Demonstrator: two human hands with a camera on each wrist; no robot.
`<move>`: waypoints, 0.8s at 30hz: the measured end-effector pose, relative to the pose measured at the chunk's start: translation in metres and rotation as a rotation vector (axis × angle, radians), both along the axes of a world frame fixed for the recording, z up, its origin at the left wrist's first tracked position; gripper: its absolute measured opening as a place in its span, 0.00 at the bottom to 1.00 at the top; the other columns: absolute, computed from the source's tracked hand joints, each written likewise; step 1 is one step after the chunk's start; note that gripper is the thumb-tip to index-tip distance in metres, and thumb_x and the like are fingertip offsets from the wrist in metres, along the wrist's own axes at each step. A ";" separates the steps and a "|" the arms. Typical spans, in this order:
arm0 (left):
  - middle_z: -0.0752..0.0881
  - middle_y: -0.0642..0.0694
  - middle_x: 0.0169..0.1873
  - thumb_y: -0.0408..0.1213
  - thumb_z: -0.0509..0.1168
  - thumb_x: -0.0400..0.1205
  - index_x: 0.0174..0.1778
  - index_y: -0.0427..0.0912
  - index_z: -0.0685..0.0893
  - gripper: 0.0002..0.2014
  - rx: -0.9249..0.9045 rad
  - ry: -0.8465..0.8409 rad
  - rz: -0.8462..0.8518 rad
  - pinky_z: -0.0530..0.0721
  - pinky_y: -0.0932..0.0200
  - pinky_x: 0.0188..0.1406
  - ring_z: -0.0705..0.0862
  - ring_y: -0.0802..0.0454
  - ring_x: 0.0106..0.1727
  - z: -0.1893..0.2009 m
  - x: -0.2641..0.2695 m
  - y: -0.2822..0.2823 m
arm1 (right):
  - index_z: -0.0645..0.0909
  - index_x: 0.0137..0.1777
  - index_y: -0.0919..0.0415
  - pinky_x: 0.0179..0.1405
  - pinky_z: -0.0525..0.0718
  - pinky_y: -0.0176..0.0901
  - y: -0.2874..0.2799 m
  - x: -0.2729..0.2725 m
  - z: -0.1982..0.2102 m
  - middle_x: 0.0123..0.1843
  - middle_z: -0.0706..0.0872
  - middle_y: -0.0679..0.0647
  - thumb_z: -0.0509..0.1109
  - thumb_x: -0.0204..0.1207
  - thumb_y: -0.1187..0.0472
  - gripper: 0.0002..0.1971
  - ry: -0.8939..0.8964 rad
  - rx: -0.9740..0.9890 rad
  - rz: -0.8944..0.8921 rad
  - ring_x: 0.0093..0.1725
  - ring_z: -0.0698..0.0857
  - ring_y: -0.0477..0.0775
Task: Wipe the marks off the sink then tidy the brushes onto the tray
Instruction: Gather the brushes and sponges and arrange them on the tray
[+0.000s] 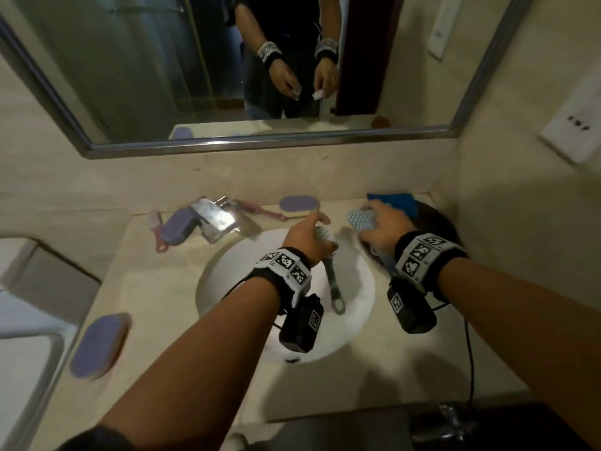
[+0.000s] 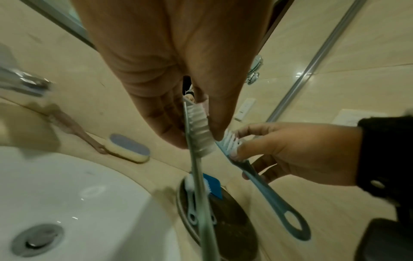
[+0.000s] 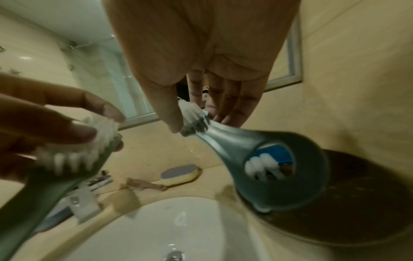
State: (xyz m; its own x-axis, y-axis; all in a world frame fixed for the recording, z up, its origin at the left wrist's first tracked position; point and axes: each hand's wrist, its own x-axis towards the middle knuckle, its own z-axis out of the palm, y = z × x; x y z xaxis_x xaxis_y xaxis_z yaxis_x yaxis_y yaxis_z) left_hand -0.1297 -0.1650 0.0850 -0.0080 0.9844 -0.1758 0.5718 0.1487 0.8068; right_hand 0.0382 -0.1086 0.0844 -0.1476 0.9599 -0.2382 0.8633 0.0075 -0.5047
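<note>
My left hand (image 1: 312, 236) pinches the white-bristled head of a grey-green brush (image 1: 333, 281), whose long handle hangs over the white sink (image 1: 227, 278). In the left wrist view the thumb and fingers (image 2: 170, 123) squeeze that brush (image 2: 201, 176). My right hand (image 1: 383, 229) pinches the head of a blue-grey brush (image 2: 268, 194) above the dark round tray (image 1: 445, 229). Its looped handle (image 3: 279, 167) points down at the tray (image 3: 357, 203). On the tray lie a blue cloth (image 2: 213, 183) and a small white-bristled brush (image 2: 191, 203).
A chrome tap (image 1: 216, 219) stands behind the sink. A purple-topped sponge brush with a brown handle (image 2: 129, 147) lies on the counter behind the basin. More purple sponge pads (image 1: 100, 345) (image 1: 177, 226) and a pink brush (image 1: 157, 232) lie at left. A mirror hangs above.
</note>
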 end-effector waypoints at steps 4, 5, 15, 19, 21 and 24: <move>0.83 0.45 0.43 0.34 0.72 0.75 0.55 0.43 0.80 0.14 -0.006 0.015 -0.074 0.87 0.51 0.49 0.83 0.46 0.44 -0.006 0.048 0.009 | 0.67 0.72 0.55 0.53 0.78 0.46 0.009 0.052 -0.001 0.61 0.80 0.62 0.70 0.74 0.61 0.27 0.045 -0.018 -0.064 0.58 0.81 0.62; 0.83 0.44 0.44 0.34 0.72 0.74 0.54 0.43 0.80 0.14 -0.008 0.013 -0.084 0.87 0.48 0.51 0.84 0.45 0.45 -0.007 0.055 0.012 | 0.67 0.72 0.56 0.50 0.77 0.45 0.011 0.060 -0.003 0.58 0.81 0.62 0.70 0.74 0.61 0.27 0.064 -0.016 -0.073 0.55 0.81 0.61; 0.86 0.40 0.52 0.30 0.66 0.78 0.58 0.39 0.80 0.13 -0.003 0.007 -0.117 0.75 0.67 0.42 0.83 0.45 0.52 -0.033 0.075 0.076 | 0.70 0.69 0.56 0.46 0.77 0.44 0.045 0.085 -0.027 0.57 0.85 0.61 0.68 0.77 0.58 0.21 0.040 -0.020 -0.150 0.50 0.84 0.62; 0.85 0.38 0.55 0.30 0.65 0.77 0.59 0.39 0.79 0.14 -0.032 -0.034 -0.127 0.73 0.64 0.42 0.83 0.41 0.54 -0.055 0.086 0.103 | 0.69 0.71 0.57 0.57 0.80 0.52 0.063 0.098 -0.034 0.63 0.82 0.64 0.64 0.79 0.56 0.21 -0.035 -0.042 -0.198 0.60 0.82 0.66; 0.85 0.38 0.56 0.31 0.66 0.77 0.60 0.40 0.80 0.15 -0.030 -0.026 -0.132 0.75 0.60 0.46 0.82 0.40 0.56 -0.063 0.092 0.113 | 0.68 0.72 0.56 0.59 0.79 0.52 0.069 0.104 -0.037 0.64 0.81 0.64 0.65 0.79 0.56 0.22 -0.043 -0.065 -0.220 0.61 0.81 0.66; 0.85 0.37 0.57 0.30 0.65 0.77 0.59 0.40 0.80 0.15 -0.043 -0.006 -0.158 0.75 0.61 0.48 0.82 0.39 0.57 -0.070 0.100 0.126 | 0.68 0.72 0.55 0.60 0.80 0.53 0.074 0.115 -0.040 0.64 0.82 0.64 0.65 0.78 0.57 0.23 -0.041 -0.093 -0.247 0.60 0.81 0.66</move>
